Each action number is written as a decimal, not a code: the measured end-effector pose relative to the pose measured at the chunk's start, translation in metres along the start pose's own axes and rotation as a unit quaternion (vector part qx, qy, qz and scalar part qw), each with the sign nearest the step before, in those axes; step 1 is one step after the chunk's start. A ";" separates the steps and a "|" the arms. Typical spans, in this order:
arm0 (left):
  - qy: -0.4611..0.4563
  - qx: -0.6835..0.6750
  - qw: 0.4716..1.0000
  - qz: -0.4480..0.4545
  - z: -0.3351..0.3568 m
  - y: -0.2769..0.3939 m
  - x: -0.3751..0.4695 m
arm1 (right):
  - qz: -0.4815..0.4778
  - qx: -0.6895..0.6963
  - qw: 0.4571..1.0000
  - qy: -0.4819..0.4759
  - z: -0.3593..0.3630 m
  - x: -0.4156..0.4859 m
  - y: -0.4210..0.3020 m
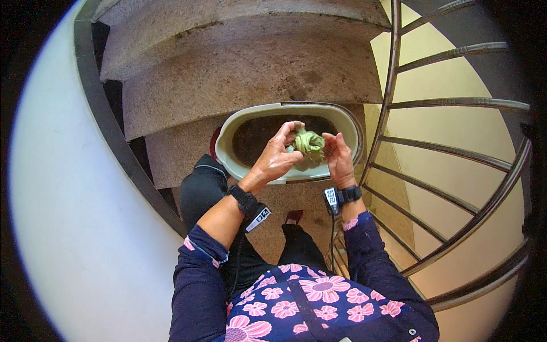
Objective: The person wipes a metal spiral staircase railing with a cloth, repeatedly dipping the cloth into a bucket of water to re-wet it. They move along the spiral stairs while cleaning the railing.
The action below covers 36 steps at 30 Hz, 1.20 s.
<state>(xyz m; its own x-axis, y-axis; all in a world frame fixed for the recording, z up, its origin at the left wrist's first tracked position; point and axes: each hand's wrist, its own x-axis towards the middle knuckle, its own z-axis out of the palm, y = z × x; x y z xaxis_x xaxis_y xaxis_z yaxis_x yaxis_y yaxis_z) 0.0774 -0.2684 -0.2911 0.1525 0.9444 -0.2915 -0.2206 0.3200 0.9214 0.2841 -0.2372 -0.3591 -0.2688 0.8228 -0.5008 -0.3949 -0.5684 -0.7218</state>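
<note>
A wrung, bunched green cloth (309,142) is held in my left hand (277,149), with thumb and fingers around its left side. My right hand (339,158) is raised just right of the cloth, fingers apart and curved; whether a fingertip touches the cloth is hard to tell. Below both hands stands a pale oval plastic bucket (224,143) with dark, murky water (252,139) in it. The hands and cloth hide part of the bucket's near right side.
Curved stone stair steps (256,72) rise beyond the bucket, with a damp patch on one tread. A metal railing (386,107) with several bars runs along the right. At the left is a white wall (85,213) edged by a dark skirting strip (124,158).
</note>
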 end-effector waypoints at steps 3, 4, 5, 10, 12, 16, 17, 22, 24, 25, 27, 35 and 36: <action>-0.066 -0.121 0.989 -0.050 -0.006 0.016 0.000 | 0.150 0.108 0.982 0.042 -0.001 0.018 0.015; -0.078 -0.141 0.985 -0.057 -0.008 0.020 0.000 | 0.172 0.171 0.969 -0.039 0.001 0.018 0.020; -0.090 -0.160 0.981 -0.060 -0.010 0.023 0.000 | 0.218 0.208 0.953 -0.044 0.005 0.018 0.026; -0.093 -0.041 0.995 -0.013 -0.025 0.025 0.008 | 0.238 0.275 0.893 -0.265 0.024 0.003 0.024; -0.042 -0.041 0.997 -0.043 -0.031 0.020 0.010 | 0.233 0.213 0.894 -0.318 0.030 0.001 0.011; 0.016 0.101 0.994 0.029 -0.037 0.003 0.016 | 0.259 -0.027 0.932 -0.253 0.037 0.000 -0.009; 0.028 0.165 0.984 0.054 -0.037 -0.001 0.017 | 0.248 -0.095 0.937 -0.227 0.039 0.001 -0.010; 0.087 0.303 0.949 0.002 -0.029 -0.017 0.016 | 0.087 -0.341 0.923 -0.156 0.049 0.009 0.009; 0.110 0.304 0.946 0.000 -0.026 -0.020 0.017 | -0.015 -0.384 0.908 -0.166 0.050 0.011 0.017; 0.118 0.300 0.947 -0.011 -0.025 -0.020 0.017 | -0.053 -0.420 0.893 -0.150 0.050 0.010 0.018; 0.133 0.289 0.948 -0.026 -0.023 -0.021 0.019 | -0.118 -0.513 0.840 -0.131 0.051 0.009 0.019; 0.200 0.335 0.921 -0.003 -0.010 -0.022 0.024 | -0.178 -0.642 0.746 0.001 0.073 -0.007 0.019; 0.202 0.323 0.925 0.003 -0.009 -0.021 0.025 | -0.233 -0.619 0.750 0.015 0.076 -0.010 0.020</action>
<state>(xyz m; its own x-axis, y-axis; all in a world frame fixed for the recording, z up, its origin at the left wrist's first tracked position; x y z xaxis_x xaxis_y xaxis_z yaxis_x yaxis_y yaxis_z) 0.0767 -0.2511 -0.3200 -0.2484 0.9388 -0.2386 0.4209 0.3265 0.8463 0.2120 -0.2566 -0.3327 -0.3282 0.9431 -0.0536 0.6841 0.1981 -0.7020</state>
